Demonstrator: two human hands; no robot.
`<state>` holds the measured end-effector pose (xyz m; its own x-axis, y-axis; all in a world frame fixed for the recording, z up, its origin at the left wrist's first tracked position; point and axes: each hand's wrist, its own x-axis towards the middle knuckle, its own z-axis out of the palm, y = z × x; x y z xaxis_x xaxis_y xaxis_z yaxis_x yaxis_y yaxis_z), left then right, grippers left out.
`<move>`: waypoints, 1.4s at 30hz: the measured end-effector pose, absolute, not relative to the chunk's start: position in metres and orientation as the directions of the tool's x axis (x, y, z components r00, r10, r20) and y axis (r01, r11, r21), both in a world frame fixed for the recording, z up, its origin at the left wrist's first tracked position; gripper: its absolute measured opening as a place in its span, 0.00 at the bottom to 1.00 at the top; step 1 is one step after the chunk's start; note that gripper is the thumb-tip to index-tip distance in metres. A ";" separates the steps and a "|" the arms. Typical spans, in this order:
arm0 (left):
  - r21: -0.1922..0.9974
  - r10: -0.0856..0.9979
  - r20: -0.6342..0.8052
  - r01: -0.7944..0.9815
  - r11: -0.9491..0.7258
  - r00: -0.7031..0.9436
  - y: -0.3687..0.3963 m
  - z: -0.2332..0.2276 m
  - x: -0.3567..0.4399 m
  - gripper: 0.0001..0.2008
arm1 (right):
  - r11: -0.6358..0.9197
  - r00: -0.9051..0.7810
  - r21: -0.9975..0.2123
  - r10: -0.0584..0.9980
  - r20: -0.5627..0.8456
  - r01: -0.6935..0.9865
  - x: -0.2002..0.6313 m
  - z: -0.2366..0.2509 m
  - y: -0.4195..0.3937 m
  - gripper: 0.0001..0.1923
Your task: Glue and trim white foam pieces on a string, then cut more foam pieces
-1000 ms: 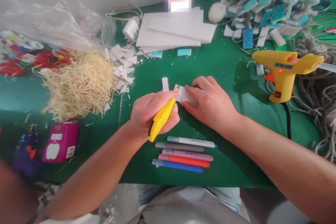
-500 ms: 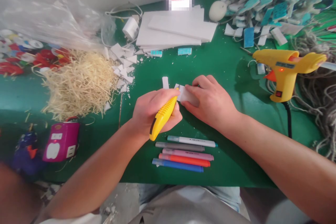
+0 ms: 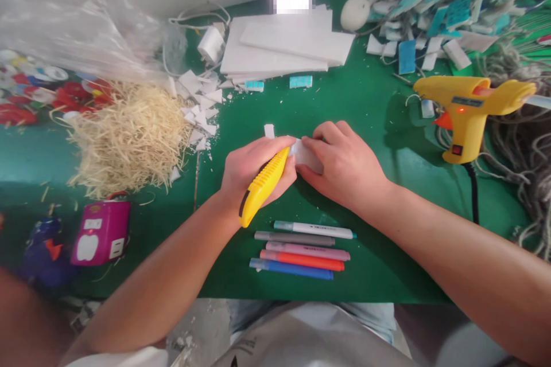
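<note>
My left hand [image 3: 252, 169] grips a yellow utility knife [image 3: 260, 186], its front end against a small white foam piece [image 3: 306, 156]. My right hand [image 3: 344, 166] presses that foam piece onto the green table [image 3: 370, 109], fingers over most of it. A small white offcut [image 3: 269, 130] lies just beyond my left hand. The blade itself is hidden between the hands.
Several coloured markers [image 3: 301, 246] lie in a row near the table's front edge. A yellow glue gun [image 3: 467, 112] stands at right, light on. White foam sheets [image 3: 279, 46] lie at the back, straw [image 3: 129, 137] and foam scraps at left, a pink box [image 3: 101, 232] front left.
My left hand with the knife has shifted slightly up and right, closer against the foam piece. The right hand stays pressed on it.
</note>
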<state>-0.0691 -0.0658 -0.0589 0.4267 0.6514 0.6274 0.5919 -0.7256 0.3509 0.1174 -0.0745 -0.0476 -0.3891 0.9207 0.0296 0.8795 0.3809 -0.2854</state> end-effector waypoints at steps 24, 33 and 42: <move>0.299 0.633 0.592 0.593 -0.748 0.500 -0.075 -0.047 -0.078 0.11 | 0.370 -0.378 -0.272 0.925 0.021 0.889 0.116 -0.046 -0.075 0.17; 0.287 0.620 0.599 0.587 -0.757 0.507 -0.084 -0.047 -0.083 0.10 | 0.374 -0.379 -0.279 0.925 0.038 0.884 0.115 -0.049 -0.077 0.16; 0.252 0.603 0.610 0.595 -0.763 0.515 -0.086 -0.048 -0.084 0.11 | 0.409 -0.397 -0.277 0.912 0.102 0.869 0.119 -0.055 -0.079 0.16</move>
<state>-0.0844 -0.0858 -0.0481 0.5148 0.6026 0.6098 0.5946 -0.7634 0.2524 0.1191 -0.0789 -0.0547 -0.3969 0.9121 0.1025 0.8694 0.4094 -0.2766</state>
